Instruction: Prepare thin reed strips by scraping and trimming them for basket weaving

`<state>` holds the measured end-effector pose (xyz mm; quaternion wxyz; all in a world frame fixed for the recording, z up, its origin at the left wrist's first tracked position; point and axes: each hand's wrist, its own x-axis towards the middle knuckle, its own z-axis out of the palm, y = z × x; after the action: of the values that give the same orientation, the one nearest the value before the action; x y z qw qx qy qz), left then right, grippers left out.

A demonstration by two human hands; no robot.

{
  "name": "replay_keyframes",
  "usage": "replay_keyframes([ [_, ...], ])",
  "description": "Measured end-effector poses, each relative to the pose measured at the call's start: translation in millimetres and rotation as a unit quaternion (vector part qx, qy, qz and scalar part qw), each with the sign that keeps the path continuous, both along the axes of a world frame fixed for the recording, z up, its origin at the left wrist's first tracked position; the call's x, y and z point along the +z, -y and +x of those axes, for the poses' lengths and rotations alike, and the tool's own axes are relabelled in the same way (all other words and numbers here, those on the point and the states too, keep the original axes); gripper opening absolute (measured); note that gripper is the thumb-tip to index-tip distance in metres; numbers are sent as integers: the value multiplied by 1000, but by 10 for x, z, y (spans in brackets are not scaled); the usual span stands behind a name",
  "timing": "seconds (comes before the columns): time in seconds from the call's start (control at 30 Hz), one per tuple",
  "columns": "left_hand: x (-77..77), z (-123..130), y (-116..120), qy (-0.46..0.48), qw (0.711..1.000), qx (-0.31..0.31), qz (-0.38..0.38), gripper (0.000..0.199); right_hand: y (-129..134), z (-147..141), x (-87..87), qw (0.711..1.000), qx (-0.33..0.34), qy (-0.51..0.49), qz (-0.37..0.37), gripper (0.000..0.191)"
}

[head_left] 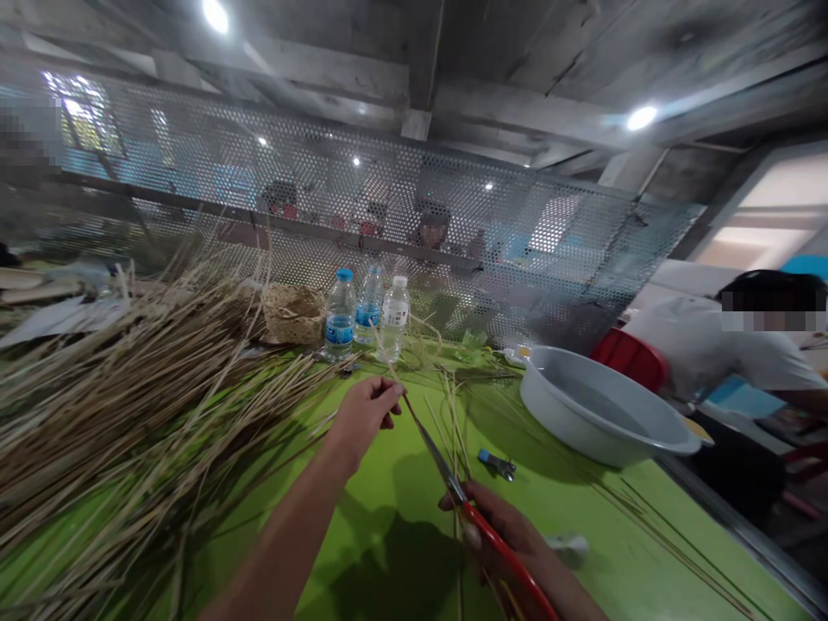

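Note:
My left hand (372, 412) pinches a thin strip of straw (389, 360) between thumb and fingers, above the green table. In my right hand (501, 526) are red-handled scissors (446, 466), their blades pointing up and left with the tips close to the strip by my left fingertips. The blades look nearly closed; whether they touch the strip I cannot tell. Beneath and beyond my hands lie loose straw strips (454, 414). A small tool with a blue end (497, 464) rests on the table right of the scissors.
Large bundles of straw (129, 388) cover the left side. Behind stand a woven basket (292, 315) and several water bottles (341, 315). A grey-white basin (595, 405) holds water at the right. A perforated metal screen (362, 207) rises behind the table (388, 509). Another person sits at far right.

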<state>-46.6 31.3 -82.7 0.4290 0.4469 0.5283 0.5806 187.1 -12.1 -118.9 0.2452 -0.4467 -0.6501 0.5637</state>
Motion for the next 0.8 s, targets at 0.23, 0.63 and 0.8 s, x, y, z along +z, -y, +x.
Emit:
replay_keyframes([
  [0.23, -45, 6, -22, -1, 1000, 2, 12, 23, -25, -11, 34, 998, 54, 10, 1, 58],
  [0.63, -37, 31, -12, -29, 999, 7, 13, 23, -68, 6, 35, 992, 78, 63, 79, 44],
  [0.8, -41, 45, -16, -34, 999, 11, 12, 22, -73, 39, -6, 992, 76, 45, 89, 43],
])
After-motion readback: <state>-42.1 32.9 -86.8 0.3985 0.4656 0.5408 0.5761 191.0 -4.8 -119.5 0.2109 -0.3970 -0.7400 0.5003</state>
